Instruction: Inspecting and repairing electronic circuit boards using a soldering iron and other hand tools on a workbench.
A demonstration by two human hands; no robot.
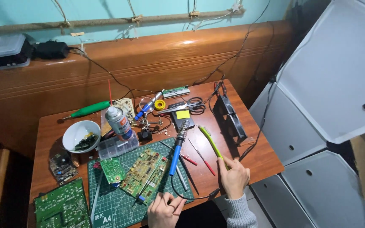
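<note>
One view, head camera: looks down on a wooden table.
Cut off: both forearms leave the lower frame edge; the large green board at lower left is cropped.
Hard to make out: small parts in the white bowl, left of centre.
Right hand: lower centre-right, fingers closed on the end of the green brush.
Left hand: bottom centre, fingers curled, resting at the near corner of the circuit board on the cutting mat.
Soldering iron: between the hands, untouched.
</note>
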